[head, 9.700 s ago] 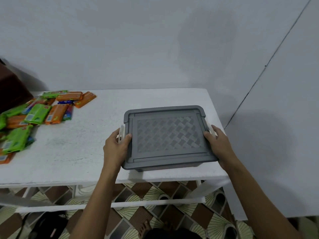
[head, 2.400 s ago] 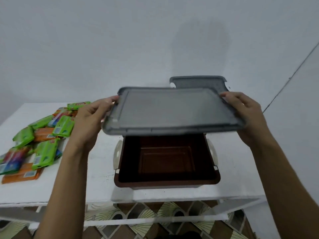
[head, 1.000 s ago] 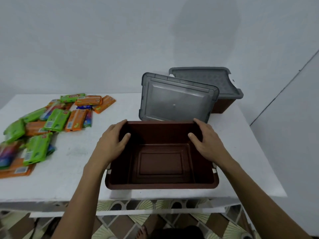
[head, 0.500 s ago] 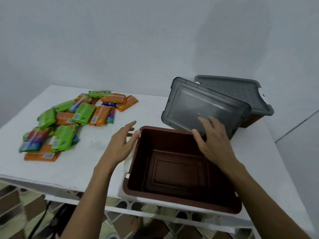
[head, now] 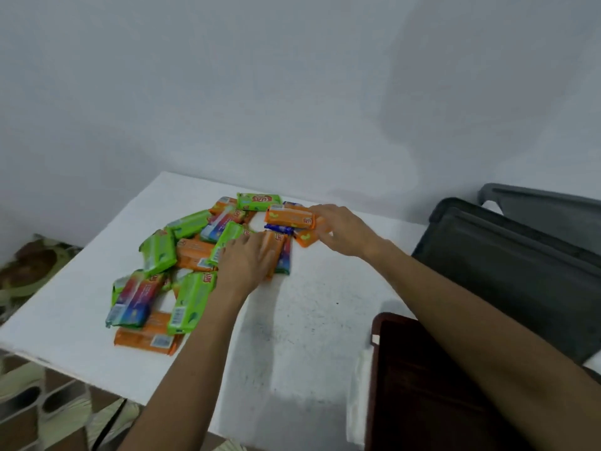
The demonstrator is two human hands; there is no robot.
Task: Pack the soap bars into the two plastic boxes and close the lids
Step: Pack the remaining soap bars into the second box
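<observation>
A heap of wrapped soap bars (head: 192, 252), green, orange and multicoloured, lies on the left half of the white table (head: 312, 323). My left hand (head: 247, 260) rests flat, fingers straight, on an orange bar (head: 276, 244) at the heap's right edge. My right hand (head: 344, 227) reaches in from the right, and its fingertips touch the end of another orange bar (head: 287, 218); I see no grip on it. The open brown box (head: 403, 369) sits at the lower right, partly under my right forearm. Its grey lid (head: 507, 258) leans behind it.
The second box, with its grey lid (head: 540, 206) on, stands at the far right against the wall. The table's left and front edges drop to a patterned tile floor (head: 42, 405). Bare tabletop lies between the heap and the brown box.
Both hands have left the brown box and moved left to the soap heap. My view has swung left, so the boxes now sit at the right edge.
</observation>
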